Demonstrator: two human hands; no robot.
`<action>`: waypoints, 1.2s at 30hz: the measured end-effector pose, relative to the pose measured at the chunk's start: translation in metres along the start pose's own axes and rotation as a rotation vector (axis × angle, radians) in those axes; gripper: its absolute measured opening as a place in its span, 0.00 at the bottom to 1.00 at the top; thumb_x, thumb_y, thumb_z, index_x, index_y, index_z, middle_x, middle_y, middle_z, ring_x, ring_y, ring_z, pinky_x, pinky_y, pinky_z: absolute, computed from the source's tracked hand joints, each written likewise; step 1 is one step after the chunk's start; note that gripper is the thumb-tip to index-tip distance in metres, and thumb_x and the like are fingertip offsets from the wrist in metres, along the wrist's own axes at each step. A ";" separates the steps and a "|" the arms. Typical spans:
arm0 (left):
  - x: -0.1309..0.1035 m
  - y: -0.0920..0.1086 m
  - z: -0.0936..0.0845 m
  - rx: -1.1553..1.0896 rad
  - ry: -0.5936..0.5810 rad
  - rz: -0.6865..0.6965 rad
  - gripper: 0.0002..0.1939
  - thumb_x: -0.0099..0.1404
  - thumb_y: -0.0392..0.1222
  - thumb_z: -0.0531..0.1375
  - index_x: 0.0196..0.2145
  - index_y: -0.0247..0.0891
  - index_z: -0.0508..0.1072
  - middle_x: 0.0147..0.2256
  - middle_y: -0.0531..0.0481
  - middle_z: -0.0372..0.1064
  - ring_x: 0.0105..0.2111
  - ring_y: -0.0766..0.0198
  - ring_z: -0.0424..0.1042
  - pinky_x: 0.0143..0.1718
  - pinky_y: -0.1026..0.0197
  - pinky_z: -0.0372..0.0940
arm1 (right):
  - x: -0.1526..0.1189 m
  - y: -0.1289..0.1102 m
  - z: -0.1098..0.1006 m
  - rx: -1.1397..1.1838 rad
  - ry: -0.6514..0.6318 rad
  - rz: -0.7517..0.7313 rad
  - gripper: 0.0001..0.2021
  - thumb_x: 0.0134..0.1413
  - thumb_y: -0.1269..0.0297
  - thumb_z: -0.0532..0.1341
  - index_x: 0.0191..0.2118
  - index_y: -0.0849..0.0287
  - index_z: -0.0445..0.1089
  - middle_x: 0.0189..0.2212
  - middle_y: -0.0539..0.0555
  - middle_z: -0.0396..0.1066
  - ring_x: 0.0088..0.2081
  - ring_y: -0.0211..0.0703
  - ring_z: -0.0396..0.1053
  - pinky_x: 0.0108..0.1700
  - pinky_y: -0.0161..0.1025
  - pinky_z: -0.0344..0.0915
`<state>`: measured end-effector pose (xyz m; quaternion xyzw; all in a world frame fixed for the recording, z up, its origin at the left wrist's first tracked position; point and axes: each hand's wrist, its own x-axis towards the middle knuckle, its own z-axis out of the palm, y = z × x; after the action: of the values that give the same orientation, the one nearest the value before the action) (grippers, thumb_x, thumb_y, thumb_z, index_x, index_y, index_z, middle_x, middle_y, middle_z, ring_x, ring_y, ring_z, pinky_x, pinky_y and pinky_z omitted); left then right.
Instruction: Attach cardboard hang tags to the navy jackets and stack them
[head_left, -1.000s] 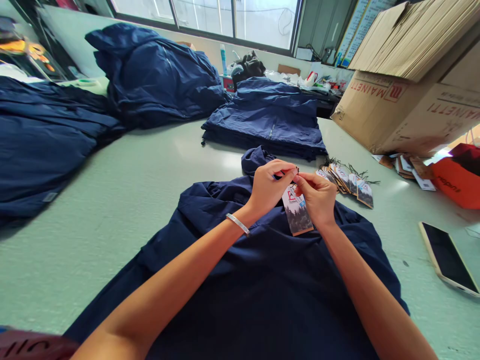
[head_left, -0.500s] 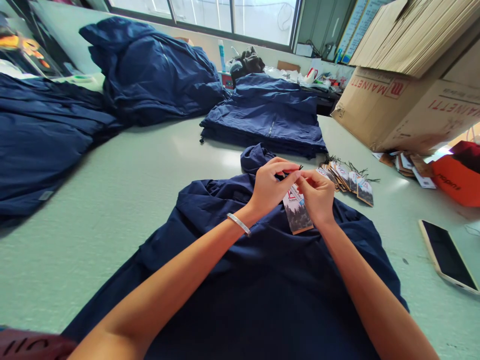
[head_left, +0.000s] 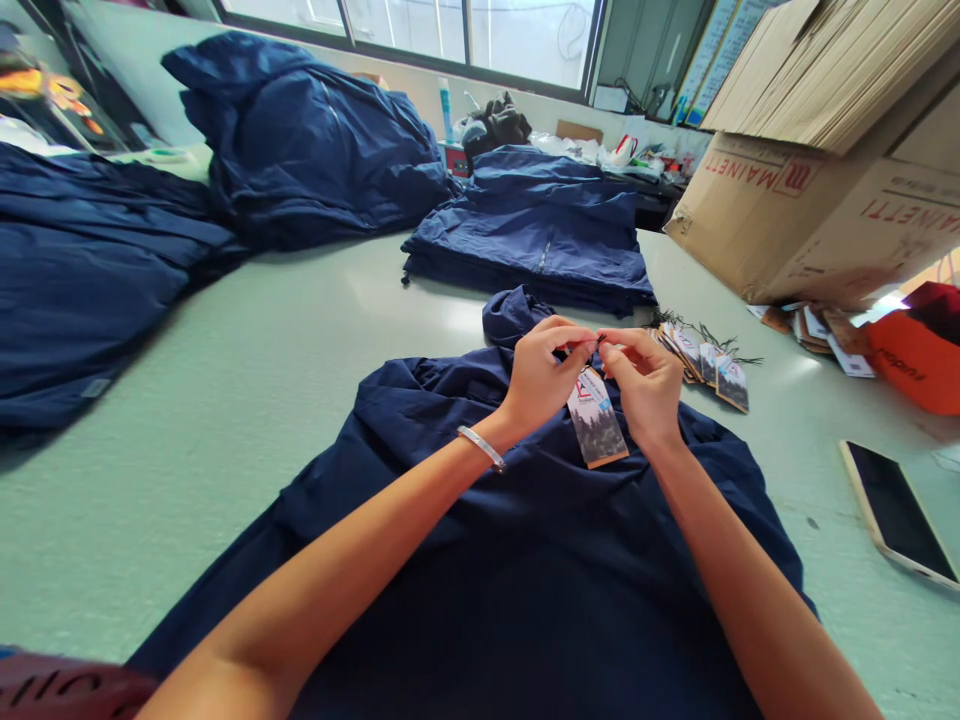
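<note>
Hang tag (head_left: pixel 597 430) hangs between both hands, tilted, just above the collar end of a navy jacket (head_left: pixel 525 560) spread flat on the near middle of the table (head_left: pixel 247 420). Left hand (head_left: pixel 541 378) pinches the tag's thin black string at the top, thumb and forefinger pressed together, other fingers curled. Right hand (head_left: pixel 646 385) pinches the same string from the right side, fingertips nearly touching the left hand's. Whether the string passes through the jacket cannot be told. Silver bracelet (head_left: pixel 481 448) on the left wrist. Jacket's hood (head_left: pixel 514 312) bunches just beyond the hands.

Right of the hands, near them, a fanned pile of spare tags (head_left: pixel 705 360) with black strings lies on the table. Further right, another small heap of tags (head_left: pixel 817 328) beside an orange bag (head_left: pixel 911 360). Phone (head_left: pixel 896 515) lies screen-up at the near right, well apart from the jacket. Big cardboard box (head_left: pixel 810 215) at far right, flat cardboard sheets (head_left: pixel 832 70) stacked on top. Folded stack of navy jackets (head_left: pixel 540 230) sits far middle, beyond the hood. Loose heap of navy jackets (head_left: pixel 307 140) far left, more navy fabric (head_left: pixel 82 280) along the left edge. Window (head_left: pixel 465 30) at the back.
</note>
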<state>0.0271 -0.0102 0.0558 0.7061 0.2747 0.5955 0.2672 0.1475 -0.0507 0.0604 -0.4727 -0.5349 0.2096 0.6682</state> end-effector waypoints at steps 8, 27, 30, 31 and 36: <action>-0.001 0.000 0.001 -0.021 -0.010 0.002 0.05 0.63 0.36 0.61 0.32 0.36 0.78 0.31 0.49 0.73 0.32 0.67 0.71 0.35 0.65 0.66 | 0.001 0.000 0.001 -0.020 0.059 -0.041 0.06 0.47 0.62 0.67 0.31 0.57 0.78 0.31 0.51 0.72 0.28 0.36 0.66 0.28 0.34 0.62; -0.002 -0.006 0.002 -0.008 -0.026 -0.078 0.05 0.60 0.35 0.63 0.31 0.39 0.81 0.29 0.50 0.75 0.31 0.66 0.70 0.34 0.63 0.66 | 0.005 0.008 -0.001 0.248 0.061 0.107 0.06 0.42 0.61 0.70 0.29 0.55 0.79 0.29 0.50 0.73 0.25 0.33 0.64 0.25 0.34 0.61; -0.003 -0.012 0.003 0.006 -0.016 -0.101 0.04 0.59 0.34 0.64 0.31 0.38 0.81 0.30 0.49 0.75 0.32 0.65 0.71 0.36 0.62 0.67 | 0.006 0.010 -0.002 0.207 0.068 0.136 0.09 0.42 0.58 0.70 0.29 0.56 0.78 0.31 0.51 0.74 0.26 0.35 0.65 0.26 0.35 0.62; -0.004 -0.013 0.003 0.010 -0.016 -0.103 0.04 0.59 0.34 0.64 0.31 0.38 0.80 0.30 0.49 0.75 0.32 0.65 0.71 0.37 0.62 0.67 | 0.006 0.010 -0.002 0.196 0.070 0.142 0.09 0.41 0.57 0.70 0.29 0.56 0.78 0.31 0.51 0.75 0.26 0.35 0.65 0.26 0.35 0.62; -0.004 -0.016 0.002 0.043 -0.021 -0.064 0.04 0.60 0.35 0.63 0.31 0.37 0.80 0.31 0.48 0.74 0.33 0.64 0.71 0.39 0.61 0.67 | 0.007 0.011 -0.001 0.224 0.083 0.147 0.10 0.40 0.57 0.70 0.29 0.56 0.78 0.31 0.51 0.75 0.25 0.33 0.63 0.25 0.34 0.61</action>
<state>0.0272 -0.0018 0.0418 0.7089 0.3071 0.5729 0.2737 0.1533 -0.0408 0.0542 -0.4413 -0.4440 0.2968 0.7211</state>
